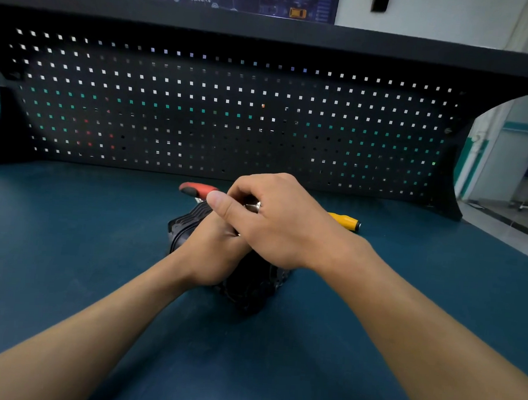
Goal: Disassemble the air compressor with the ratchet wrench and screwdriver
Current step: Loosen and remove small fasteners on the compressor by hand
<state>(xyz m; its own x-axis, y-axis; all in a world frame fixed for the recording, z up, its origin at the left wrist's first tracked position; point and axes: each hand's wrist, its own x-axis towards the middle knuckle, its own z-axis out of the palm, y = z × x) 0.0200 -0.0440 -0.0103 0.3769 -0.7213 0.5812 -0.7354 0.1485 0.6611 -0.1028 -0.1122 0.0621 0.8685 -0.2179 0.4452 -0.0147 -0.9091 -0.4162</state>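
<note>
- air compressor (pixel 248 288): black ribbed body, sits mid-bench on the blue mat (pixel 68 249), directly under both hands. Only one view here (head cam), so everything below comes from it.
- left hand (pixel 213 255): laid on the near-left top of the body. My read is that it's bracing the unit so it doesn't twist. Its fingers run under the other hand, so I can't tell whether they wrap the casing.
- right hand (pixel 273 225): crosses over the left, with thumb and curled fingers pinched together on a small shiny metal part (pixel 254 206) above the casing. It looks like finger-turning. I can't tell whether the part is a fastener or a tool head.
- ratchet wrench (pixel 197 189): red-and-black handle just behind the compressor, head hidden, so the ID is a judgement. It's probably parked within easy reach.
- screwdriver (pixel 345 221): yellow handle lying on the mat behind the right wrist, no hand on it. The shaft is hidden by the hand.
- pegboard (pixel 231 111): back wall of the bench; I see nothing hung on it.
- Count: 1 compressor, 2 tools, 1 small metal part, 2 hands. No loose screws or removed covers visible on the mat, so disassembly looks early.
</note>
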